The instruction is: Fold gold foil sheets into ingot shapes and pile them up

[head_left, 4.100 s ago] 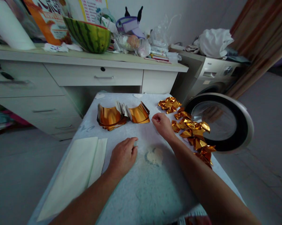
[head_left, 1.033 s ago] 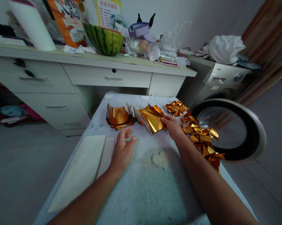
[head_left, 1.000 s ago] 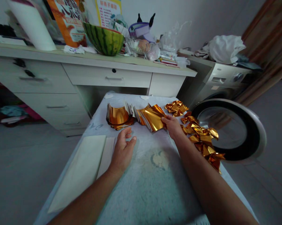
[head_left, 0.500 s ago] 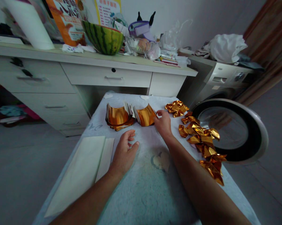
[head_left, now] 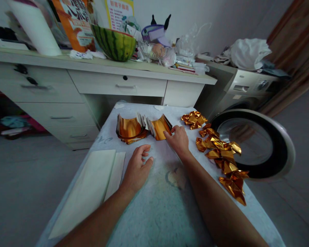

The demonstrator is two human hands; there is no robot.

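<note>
Two curved stacks of gold foil paper lie side by side on the cloth-covered table point(head_left: 154, 192). My right hand point(head_left: 178, 139) is at the right stack of gold foil paper point(head_left: 159, 128), thumb on its shiny inner face and fingers around its right edge. How many sheets are between them I cannot tell. The left stack of gold foil paper point(head_left: 129, 127) rests untouched. In front of it, my left hand point(head_left: 137, 168) hovers or rests near the cloth, fingers loosely bent, thumb apart, holding nothing.
Folded gold foil pieces point(head_left: 222, 154) lie scattered along the right edge, with another cluster of gold foil point(head_left: 194, 119) behind. Folded white paper point(head_left: 93, 185) lies at left. Beyond are a white desk point(head_left: 141, 84) bearing a watermelon half point(head_left: 114, 44) and an open washer door point(head_left: 277, 144).
My right thumb has moved left onto the inner gold face of the right stack. My left hand stays nearly in place. The view has shifted slightly.
</note>
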